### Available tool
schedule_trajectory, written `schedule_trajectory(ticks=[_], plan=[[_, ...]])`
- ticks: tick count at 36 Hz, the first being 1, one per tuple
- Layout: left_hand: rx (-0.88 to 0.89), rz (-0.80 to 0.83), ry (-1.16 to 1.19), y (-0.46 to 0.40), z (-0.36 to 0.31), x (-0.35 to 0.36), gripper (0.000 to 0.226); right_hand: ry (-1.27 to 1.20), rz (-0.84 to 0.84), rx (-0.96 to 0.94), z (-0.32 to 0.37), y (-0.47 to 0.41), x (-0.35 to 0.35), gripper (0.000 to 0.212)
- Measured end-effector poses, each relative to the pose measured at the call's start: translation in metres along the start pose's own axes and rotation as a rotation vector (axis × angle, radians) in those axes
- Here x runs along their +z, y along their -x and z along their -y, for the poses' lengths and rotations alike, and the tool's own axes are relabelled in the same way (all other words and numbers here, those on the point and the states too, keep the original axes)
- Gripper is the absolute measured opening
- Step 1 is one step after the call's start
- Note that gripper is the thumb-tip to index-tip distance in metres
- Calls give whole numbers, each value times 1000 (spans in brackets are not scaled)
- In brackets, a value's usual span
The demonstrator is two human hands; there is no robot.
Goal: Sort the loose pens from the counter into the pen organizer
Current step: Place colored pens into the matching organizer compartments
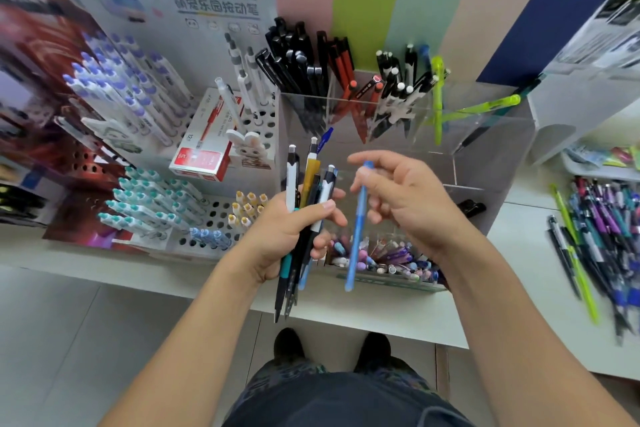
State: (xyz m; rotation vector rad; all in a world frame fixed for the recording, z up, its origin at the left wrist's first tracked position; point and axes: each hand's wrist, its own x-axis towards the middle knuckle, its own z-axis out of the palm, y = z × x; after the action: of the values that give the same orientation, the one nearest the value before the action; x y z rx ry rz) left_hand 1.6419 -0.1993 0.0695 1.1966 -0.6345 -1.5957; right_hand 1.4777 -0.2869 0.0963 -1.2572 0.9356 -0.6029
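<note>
The left hand [284, 236] holds a bundle of pens [304, 215] upright above the front edge of the white counter [381, 308], its grip wrapped around their middles with the thumb laid across the front; white, yellow, black and teal barrels fan out above and below the fist. The right hand [405, 201] is beside it, just apart, and pinches the top of a single light blue pen [356, 229] between thumb and fingers, so the pen hangs nearly vertical with its lower end over the counter's edge. Behind both hands stands the clear pen organizer [485, 135], its rear compartments holding black, red, white-capped and lime green pens, its nearest compartment filled with pastel-capped pens seen from above. A heap of loose pens [602, 236] lies on the counter to the right, well apart from the hands. To the left, a perforated display rack [221, 215] carries rows of blue and teal pens, with a red and white box [207, 152] leaning beside them.
</note>
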Motion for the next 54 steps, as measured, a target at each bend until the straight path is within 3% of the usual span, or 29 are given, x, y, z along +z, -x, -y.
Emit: schedule_trajectory(ticks=[7, 11, 16, 24, 28, 33, 37, 40, 43, 48, 54], plan=[[-34, 52, -26, -2, -6, 5, 9, -4, 44, 60, -2, -2, 5, 12], [-4, 68, -110, -7, -10, 7, 15, -28, 104, 43, 1, -4, -5, 7], [42, -24, -87, -11, -18, 21, 13, -132, -64, -30, 2, -2, -20, 9], [118, -103, -196, -18, -22, 20, 15, 45, -168, -141, 16, 10, -36, 12], [189, -151, -359, -21, -27, 19, 16, 102, -326, -329, 40, 28, -45, 14], [229, -77, -316, -22, -40, 28, 16, 230, -683, -752, 93, 47, -98, 3], [287, 1, -268, -27, -51, 51, 14, 464, -831, -798, 114, 28, -122, 15], [299, 2, -258, -33, -57, 63, 12, 712, -816, -738, 115, 6, -117, 16], [299, -10, -243, -37, -61, 69, 10, 957, -699, -647, 109, -14, -108, 18], [220, 24, -118, -37, -63, 73, 13, 1068, -507, -480, 96, -34, -99, 19], [178, 41, -4, -34, -62, 71, 14, 1111, -432, -477, 104, -38, -97, 25]])
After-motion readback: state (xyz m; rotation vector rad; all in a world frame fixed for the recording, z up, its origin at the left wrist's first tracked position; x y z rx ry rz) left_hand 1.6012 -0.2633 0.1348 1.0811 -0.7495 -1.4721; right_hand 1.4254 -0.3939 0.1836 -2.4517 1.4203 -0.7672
